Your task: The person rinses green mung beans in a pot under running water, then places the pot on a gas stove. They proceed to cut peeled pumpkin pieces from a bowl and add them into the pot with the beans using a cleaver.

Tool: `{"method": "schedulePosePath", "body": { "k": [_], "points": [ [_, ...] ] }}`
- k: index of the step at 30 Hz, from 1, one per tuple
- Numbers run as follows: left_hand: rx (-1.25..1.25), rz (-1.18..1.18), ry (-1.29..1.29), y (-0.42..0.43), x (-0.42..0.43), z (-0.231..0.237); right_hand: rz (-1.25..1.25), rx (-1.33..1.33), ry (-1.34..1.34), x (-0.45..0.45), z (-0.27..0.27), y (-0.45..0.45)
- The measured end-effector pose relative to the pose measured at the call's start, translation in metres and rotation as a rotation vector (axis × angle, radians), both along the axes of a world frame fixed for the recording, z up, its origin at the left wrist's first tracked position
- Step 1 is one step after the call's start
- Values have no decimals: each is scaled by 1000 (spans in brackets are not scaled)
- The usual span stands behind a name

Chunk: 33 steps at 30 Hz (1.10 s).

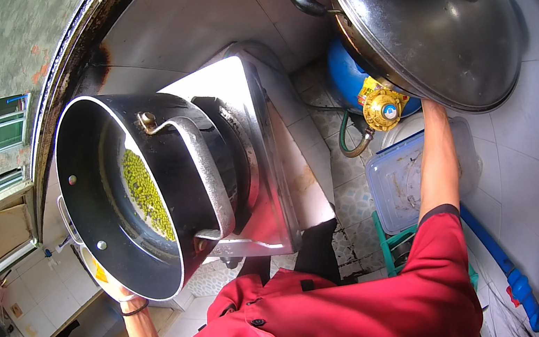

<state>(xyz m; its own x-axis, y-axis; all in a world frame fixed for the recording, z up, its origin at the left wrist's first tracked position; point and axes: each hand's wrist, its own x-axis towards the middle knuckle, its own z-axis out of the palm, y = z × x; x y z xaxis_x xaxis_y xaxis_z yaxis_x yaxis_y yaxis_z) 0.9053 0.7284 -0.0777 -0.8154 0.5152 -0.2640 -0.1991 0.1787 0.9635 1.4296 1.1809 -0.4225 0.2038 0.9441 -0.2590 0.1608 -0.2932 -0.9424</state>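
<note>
A deep black pot [173, 109] with a metal loop handle stands on a gas stove [276, 210], and small green beans [144, 193] lie on its bottom. Beyond the pot's near rim, my left hand [122, 292] grips a pale bowl [88, 260] with an orange-yellow patch. The pot hides most of that bowl and my fingers. My right forearm reaches up to the lower edge of a large wok with a shiny metal lid [427, 27]. Behind this wok my right hand is hidden, so its grip does not show.
Below the wok stand a blue gas cylinder [343, 80] with a brass regulator [382, 109] and a hose. A clear plastic tub [394, 191] sits over a green crate [386, 245]. A blue pipe [490, 242] runs along the tiled wall. A window opening lies at left.
</note>
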Motion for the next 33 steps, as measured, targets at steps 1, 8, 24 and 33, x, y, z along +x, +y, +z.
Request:
{"method": "schedulePosePath", "body": {
  "k": [1,8,24,33],
  "points": [
    [0,14,33,2,1,0,-4,0,16,1,1,-2],
    [-10,109,242,6,10,-1,-41,-17,121,4,8,-8],
    [-185,96,-77,-51,-3,3,1,-212,632,-20,49,-104],
    [-173,75,-191,-55,12,-3,-104,-176,446,-37,59,-94]
  ]
}}
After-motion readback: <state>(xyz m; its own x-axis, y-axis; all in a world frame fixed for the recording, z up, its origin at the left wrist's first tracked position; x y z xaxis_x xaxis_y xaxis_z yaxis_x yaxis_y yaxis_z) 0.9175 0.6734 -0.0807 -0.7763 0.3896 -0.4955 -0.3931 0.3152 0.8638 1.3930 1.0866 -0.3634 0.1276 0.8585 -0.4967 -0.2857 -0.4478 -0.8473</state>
